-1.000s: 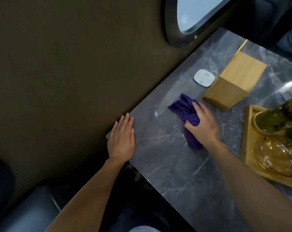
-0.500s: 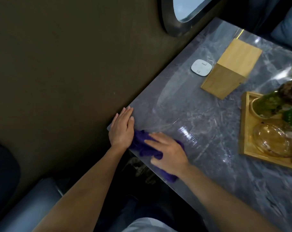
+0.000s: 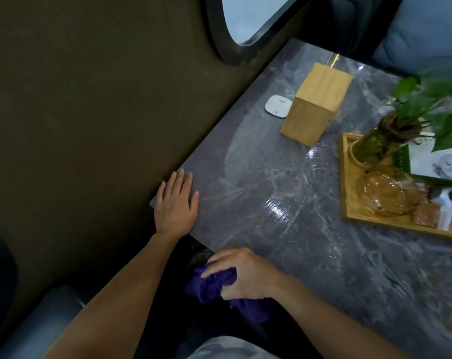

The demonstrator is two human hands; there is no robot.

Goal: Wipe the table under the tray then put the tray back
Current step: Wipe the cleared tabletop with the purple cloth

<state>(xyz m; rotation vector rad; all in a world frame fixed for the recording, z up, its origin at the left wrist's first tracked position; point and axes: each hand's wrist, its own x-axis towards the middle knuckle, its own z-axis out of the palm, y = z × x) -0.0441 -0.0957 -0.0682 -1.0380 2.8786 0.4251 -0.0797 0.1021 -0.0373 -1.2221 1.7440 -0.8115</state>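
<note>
A grey marble table point(image 3: 284, 182) fills the middle of the head view, with wet streaks across it. My right hand point(image 3: 245, 274) grips a bunched purple cloth point(image 3: 214, 286) just off the table's near edge, over my lap. Flat on the table's near left corner lies my left hand point(image 3: 177, 204), fingers spread. The wooden tray point(image 3: 345, 177) sits at the right, partly cut off by the frame edge, holding a potted green plant point(image 3: 390, 136), an amber glass dish point(image 3: 386, 190) and some cards.
A tall wooden block point(image 3: 315, 104) stands at the back of the table with a small white pad point(image 3: 278, 106) beside it. A dark wall runs along the table's left side, with a round window point(image 3: 245, 16) above. A grey seat point(image 3: 30, 325) is at lower left.
My right hand swept the purple cloth from the middle of the table toward me, past the near corner, and now holds it off the edge. My left hand stayed on the corner.
</note>
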